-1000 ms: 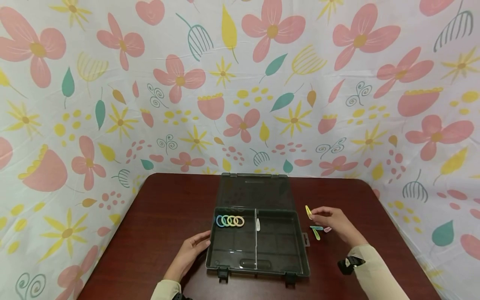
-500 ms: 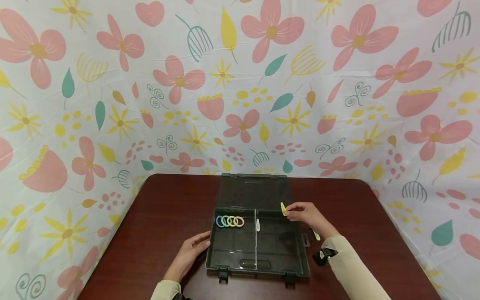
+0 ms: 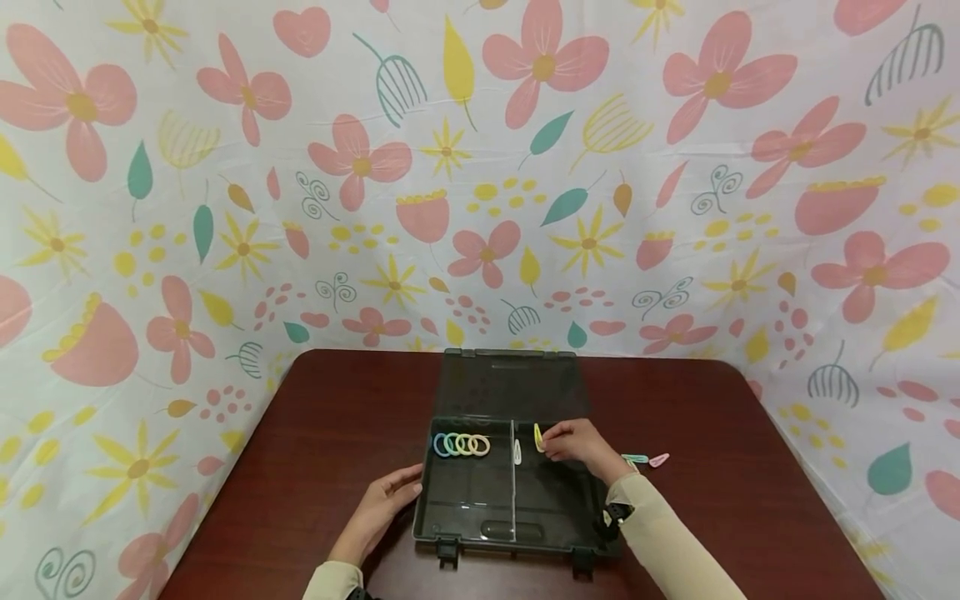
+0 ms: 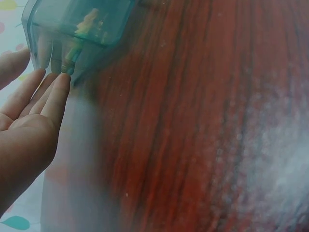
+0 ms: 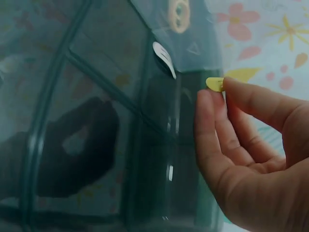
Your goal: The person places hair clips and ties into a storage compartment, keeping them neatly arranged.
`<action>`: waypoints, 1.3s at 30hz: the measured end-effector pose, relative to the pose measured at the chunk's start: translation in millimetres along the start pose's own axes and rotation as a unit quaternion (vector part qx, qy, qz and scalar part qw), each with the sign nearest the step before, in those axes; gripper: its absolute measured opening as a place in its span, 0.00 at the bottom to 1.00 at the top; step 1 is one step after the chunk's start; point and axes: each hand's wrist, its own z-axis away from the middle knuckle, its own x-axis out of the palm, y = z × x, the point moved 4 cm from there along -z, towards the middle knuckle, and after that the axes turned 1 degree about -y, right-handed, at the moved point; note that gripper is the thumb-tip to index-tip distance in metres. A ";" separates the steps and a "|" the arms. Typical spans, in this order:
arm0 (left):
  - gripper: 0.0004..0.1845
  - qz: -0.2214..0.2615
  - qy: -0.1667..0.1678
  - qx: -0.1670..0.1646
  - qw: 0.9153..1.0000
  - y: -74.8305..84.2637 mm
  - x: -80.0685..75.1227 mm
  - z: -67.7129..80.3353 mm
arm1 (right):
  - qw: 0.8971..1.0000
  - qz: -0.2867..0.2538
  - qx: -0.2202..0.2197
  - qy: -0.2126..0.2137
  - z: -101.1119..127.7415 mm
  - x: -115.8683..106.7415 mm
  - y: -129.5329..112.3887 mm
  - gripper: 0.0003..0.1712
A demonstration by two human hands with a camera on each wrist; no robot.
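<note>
My right hand (image 3: pixel 581 448) pinches a yellow hair clip (image 3: pixel 537 437) between thumb and fingers, over the right compartment of a dark see-through box (image 3: pixel 468 504). In the right wrist view one end of the yellow clip (image 5: pixel 215 84) shows at the fingertips. A white hair clip (image 3: pixel 517 452) is in that same compartment, close to the divider (image 3: pixel 513 500). My left hand (image 3: pixel 381 510) touches the box's left wall with fairly straight fingers. Several overlapping pastel rings (image 3: pixel 461 445) lie in a row at the back of the left compartment.
Right of the box, a teal hair clip (image 3: pixel 636 458) and a pink hair clip (image 3: pixel 659 460) lie on the dark red table (image 3: pixel 337 417). My right sleeve partly covers that area. The box lid (image 3: pixel 510 387) lies open toward the back, near the flowered cloth (image 3: pixel 480 183).
My right hand has carried the yellow hair clip left from beside the loose clips, over the box's right edge into the right compartment area. The left hand stays at the box wall.
</note>
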 end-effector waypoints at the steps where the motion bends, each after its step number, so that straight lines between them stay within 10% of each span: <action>1: 0.29 -0.001 0.001 0.002 1.000 -0.3 -0.4 0.0 | 1.000 -0.001 0.006 0.002 -0.7 2.9 0.7 0.09; 39: 0.30 -0.011 -0.001 -0.005 1.000 1.1 0.4 0.0 | 0.992 0.043 0.101 0.055 -22.6 25.9 24.2 0.06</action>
